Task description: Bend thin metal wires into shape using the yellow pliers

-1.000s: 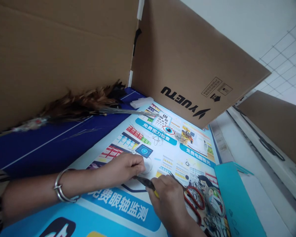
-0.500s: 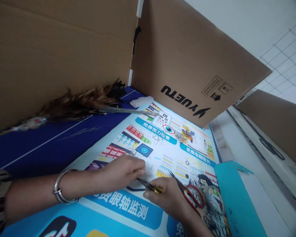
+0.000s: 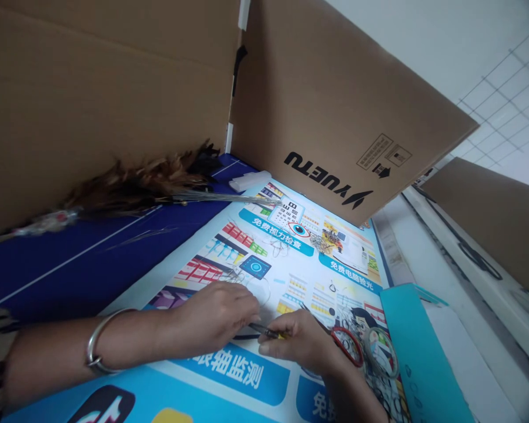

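My left hand (image 3: 227, 311) is closed, its thumb and fingers pinched together at the tip of a pair of pliers (image 3: 264, 331). What it pinches is too small to make out. A faint thin wire loop (image 3: 268, 289) curves just above those fingertips. My right hand (image 3: 297, 341) wraps round the pliers, whose dark jaws point left towards my left fingers; a bit of yellow handle shows, the rest is hidden in the palm. Behind my right hand lie red-handled scissors (image 3: 347, 345), partly covered by it. A coil of pale wire (image 3: 381, 352) rests right beside the scissors.
Brown cardboard panels (image 3: 335, 106) stand at the back and left. Brown feathers (image 3: 145, 179) and a bundle of thin metal wires (image 3: 229, 198) lie along the left panel. A turquoise box (image 3: 418, 346) stands at the right, and a printed poster (image 3: 229, 405) covers the table.
My left hand has turned over slightly, its knuckles now more upward, and the bracelet has shifted. The pliers' jaws lie more level against the left fingertips. The whole view has moved a little.
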Demonstrator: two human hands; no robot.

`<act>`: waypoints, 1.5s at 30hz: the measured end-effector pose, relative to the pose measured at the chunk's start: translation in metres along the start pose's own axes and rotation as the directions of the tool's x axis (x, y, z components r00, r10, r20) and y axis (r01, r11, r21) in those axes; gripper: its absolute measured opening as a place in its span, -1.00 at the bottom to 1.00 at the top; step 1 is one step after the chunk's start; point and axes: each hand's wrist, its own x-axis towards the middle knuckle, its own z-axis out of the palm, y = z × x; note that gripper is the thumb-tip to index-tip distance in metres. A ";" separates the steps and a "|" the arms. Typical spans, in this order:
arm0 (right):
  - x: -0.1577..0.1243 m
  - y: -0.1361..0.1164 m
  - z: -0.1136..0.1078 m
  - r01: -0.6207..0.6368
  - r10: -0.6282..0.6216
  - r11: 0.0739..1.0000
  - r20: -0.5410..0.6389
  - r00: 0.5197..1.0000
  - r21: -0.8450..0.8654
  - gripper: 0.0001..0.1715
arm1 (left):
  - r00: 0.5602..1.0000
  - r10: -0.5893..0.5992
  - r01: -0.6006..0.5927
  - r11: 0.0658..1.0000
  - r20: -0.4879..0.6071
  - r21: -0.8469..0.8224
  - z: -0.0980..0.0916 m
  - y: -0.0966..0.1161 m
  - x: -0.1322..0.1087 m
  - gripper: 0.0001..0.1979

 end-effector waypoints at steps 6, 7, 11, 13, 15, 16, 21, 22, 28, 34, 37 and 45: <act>0.001 -0.004 0.005 0.132 -0.167 0.961 -0.126 0.978 -0.245 -0.88 | 0.965 -0.264 0.259 0.947 0.003 -0.190 -0.004 -0.007 0.004 -0.70; 0.002 -0.003 0.008 0.143 -0.192 0.949 -0.154 0.969 -0.282 -0.87 | 0.943 -0.333 0.326 0.912 0.013 -0.248 -0.005 -0.009 0.006 -0.71; 0.010 0.007 0.018 0.171 -0.285 0.923 -0.311 0.907 -0.346 -0.83 | 0.857 -0.500 0.478 0.672 0.130 -0.566 -0.008 -0.018 0.010 -0.69; 0.014 0.012 0.022 0.189 -0.301 0.936 -0.396 0.868 -0.297 -0.89 | 0.830 -0.521 0.495 0.520 0.201 -0.696 -0.007 -0.020 0.010 -0.67; 0.016 0.015 0.023 0.201 -0.296 0.948 -0.455 0.840 -0.246 -0.95 | 0.820 -0.517 0.487 0.407 0.245 -0.772 -0.005 -0.021 0.009 -0.68; 0.016 0.016 0.023 0.206 -0.292 0.952 -0.471 0.832 -0.227 -0.95 | 0.823 -0.508 0.479 0.378 0.254 -0.792 -0.004 -0.021 0.009 -0.68; 0.016 0.015 0.022 0.234 -0.307 0.950 -0.470 0.828 -0.207 -0.93 | 0.856 -0.454 0.426 0.348 0.247 -0.835 0.001 -0.021 0.007 -0.70; 0.016 0.015 0.022 0.241 -0.312 0.948 -0.469 0.826 -0.206 -0.91 | 0.858 -0.450 0.420 0.335 0.249 -0.843 0.001 -0.021 0.007 -0.71; 0.016 0.014 0.022 0.256 -0.328 0.944 -0.482 0.813 -0.209 -0.80 | 0.881 -0.403 0.401 0.358 0.248 -0.843 0.001 -0.020 0.007 -0.72; 0.016 0.015 0.022 0.240 -0.320 0.945 -0.483 0.815 -0.220 -0.80 | 0.882 -0.406 0.402 0.379 0.240 -0.834 -0.001 -0.019 0.007 -0.71; 0.016 0.017 0.022 0.242 -0.327 0.942 -0.484 0.812 -0.231 -0.80 | 0.879 -0.418 0.403 0.391 0.231 -0.828 0.000 -0.020 0.006 -0.72; 0.017 0.017 0.022 0.247 -0.330 0.942 -0.495 0.804 -0.226 -0.80 | 0.880 -0.412 0.418 0.437 0.235 -0.797 -0.002 -0.017 0.008 -0.71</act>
